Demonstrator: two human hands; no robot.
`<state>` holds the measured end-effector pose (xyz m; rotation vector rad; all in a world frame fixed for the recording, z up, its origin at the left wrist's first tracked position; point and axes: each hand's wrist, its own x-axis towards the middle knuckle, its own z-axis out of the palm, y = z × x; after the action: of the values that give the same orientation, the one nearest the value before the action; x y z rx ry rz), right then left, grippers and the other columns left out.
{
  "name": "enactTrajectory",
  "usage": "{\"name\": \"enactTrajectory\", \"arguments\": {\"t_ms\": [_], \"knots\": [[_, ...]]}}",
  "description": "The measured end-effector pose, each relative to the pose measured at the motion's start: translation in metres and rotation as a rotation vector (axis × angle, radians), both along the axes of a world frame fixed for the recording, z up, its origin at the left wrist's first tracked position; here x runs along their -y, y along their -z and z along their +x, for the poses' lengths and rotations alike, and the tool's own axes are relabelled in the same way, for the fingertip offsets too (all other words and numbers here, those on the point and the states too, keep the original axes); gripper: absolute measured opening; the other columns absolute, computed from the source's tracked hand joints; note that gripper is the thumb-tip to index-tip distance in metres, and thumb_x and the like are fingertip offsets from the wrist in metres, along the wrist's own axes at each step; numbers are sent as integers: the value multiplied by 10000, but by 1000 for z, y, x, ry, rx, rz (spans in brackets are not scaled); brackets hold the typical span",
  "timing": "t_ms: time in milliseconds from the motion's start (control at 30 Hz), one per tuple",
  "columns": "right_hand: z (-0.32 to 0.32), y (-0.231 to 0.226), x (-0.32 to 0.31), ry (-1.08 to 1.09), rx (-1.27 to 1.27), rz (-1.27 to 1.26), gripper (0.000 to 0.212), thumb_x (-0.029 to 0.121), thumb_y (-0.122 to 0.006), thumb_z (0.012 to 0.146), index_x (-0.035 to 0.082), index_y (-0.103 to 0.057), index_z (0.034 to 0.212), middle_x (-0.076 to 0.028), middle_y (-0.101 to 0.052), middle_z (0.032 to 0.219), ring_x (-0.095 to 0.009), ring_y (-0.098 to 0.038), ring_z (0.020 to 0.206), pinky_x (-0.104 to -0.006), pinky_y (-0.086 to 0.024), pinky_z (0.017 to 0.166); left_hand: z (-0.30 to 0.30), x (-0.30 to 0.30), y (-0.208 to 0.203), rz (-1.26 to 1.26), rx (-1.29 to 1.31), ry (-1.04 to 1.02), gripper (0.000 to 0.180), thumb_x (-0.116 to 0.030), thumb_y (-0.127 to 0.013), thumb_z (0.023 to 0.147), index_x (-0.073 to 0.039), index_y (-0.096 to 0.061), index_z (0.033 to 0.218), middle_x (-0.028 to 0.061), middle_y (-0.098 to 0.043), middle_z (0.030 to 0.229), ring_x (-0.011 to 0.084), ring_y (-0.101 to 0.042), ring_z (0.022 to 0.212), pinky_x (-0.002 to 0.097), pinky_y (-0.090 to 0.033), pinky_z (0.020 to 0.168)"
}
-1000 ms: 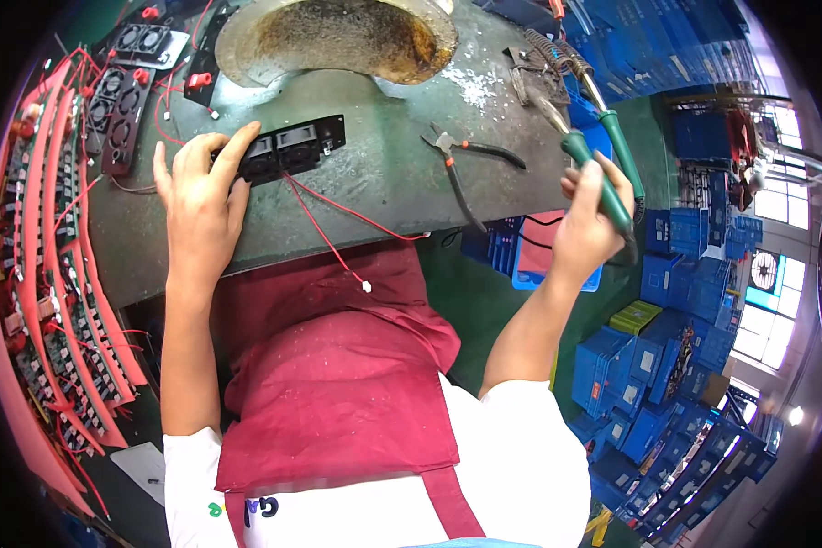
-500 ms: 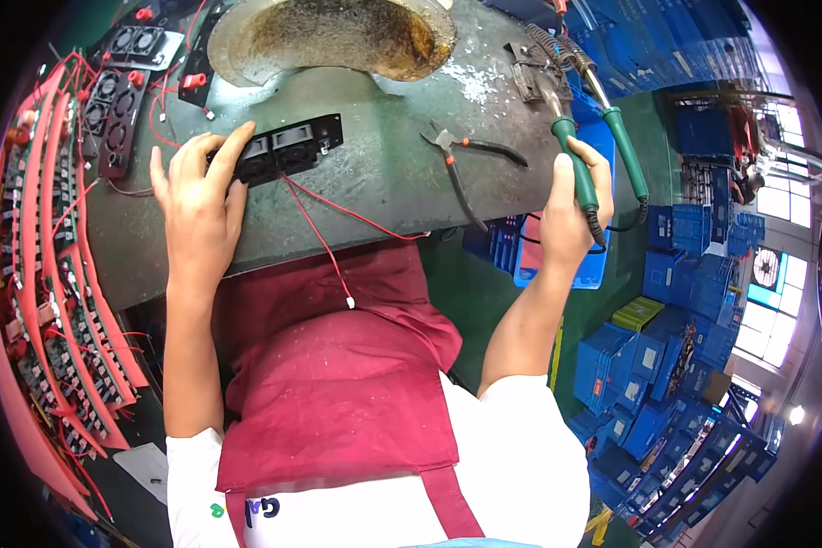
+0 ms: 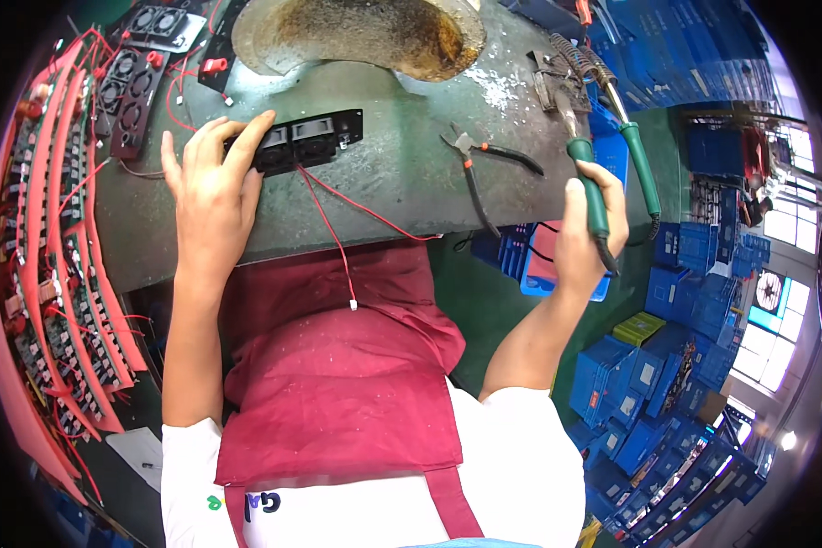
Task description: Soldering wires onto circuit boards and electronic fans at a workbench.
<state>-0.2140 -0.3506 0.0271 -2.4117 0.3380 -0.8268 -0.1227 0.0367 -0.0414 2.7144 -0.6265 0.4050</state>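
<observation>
My left hand [image 3: 215, 192] grips the left end of a black fan panel [image 3: 318, 137], which sits near the front of the bench. Two thin red wires [image 3: 327, 219] run from the panel's near side. One of them hangs past the bench edge over my maroon apron, ending in a small white plug. My right hand [image 3: 584, 233] is closed around the green handle of a soldering iron [image 3: 589, 187] at the bench's right side. The iron's metal end points at a holder [image 3: 550, 82]. Cutting pliers [image 3: 473, 160] with black-and-orange handles lie spread between my hands.
A second green-handled soldering iron [image 3: 644, 169] rests in a coiled stand. A scorched metal tray [image 3: 365, 32] and white crumbs [image 3: 498, 87] lie farther back. Other fan panels [image 3: 132, 105] sit at the left, beside pink strips holding circuit boards [image 3: 73, 301]. Blue bins [image 3: 603, 384] stack at the right.
The view has shifted a little, so the bench things sit slightly farther right in it. My left hand stays on the fan panel, and my right hand still holds the soldering iron.
</observation>
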Motion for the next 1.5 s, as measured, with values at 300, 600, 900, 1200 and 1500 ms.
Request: {"name": "enactTrajectory", "arguments": {"t_ms": [300, 600, 900, 1200, 1500], "knots": [[-15, 18, -23, 220, 469, 280, 235, 118, -721, 1063, -44, -557, 1108, -156, -703, 851, -185, -699, 652, -288, -610, 609, 2, 6, -1, -19, 40, 2, 679, -34, -743, 900, -256, -633, 1532, 67, -655, 1309, 287, -581, 1380, 681, -216, 1292], [25, 44, -11, 182, 494, 313, 251, 157, -657, 1106, -35, -496, 1125, -223, -746, 873, -244, -779, 727, -334, -674, 655, -1, 8, 0, -39, 57, -5, 685, -36, -738, 901, -260, -625, 1538, 78, -667, 1311, 292, -586, 1374, 685, -228, 1283], [7, 9, -20, 237, 322, 248, 162, 85, -672, 1049, -45, -703, 1140, -107, -735, 798, -146, -695, 668, -267, -580, 614, -3, 11, 3, -8, 57, -31, 680, -39, -739, 904, -271, -630, 1534, 76, -658, 1338, 289, -569, 1396, 696, -227, 1280], [-62, 37, -56, -138, 504, 636, 504, 359, -483, 1097, -23, -566, 1416, -277, -794, 1039, -329, -793, 844, -428, -640, 771, 3, 4, 1, -19, 79, -41, 649, -41, -715, 913, -251, -636, 1522, 95, -671, 1314, 301, -582, 1384, 703, -232, 1272], [-48, 50, -130, -435, 487, 811, 413, 390, -731, 1037, 49, -554, 1189, -127, -681, 777, -209, -654, 677, -339, -545, 618, -3, -35, -5, -93, 96, -53, 765, -5, -723, 875, -195, -555, 1597, 108, -585, 1525, 339, -524, 1461, 672, -217, 1292]]}}
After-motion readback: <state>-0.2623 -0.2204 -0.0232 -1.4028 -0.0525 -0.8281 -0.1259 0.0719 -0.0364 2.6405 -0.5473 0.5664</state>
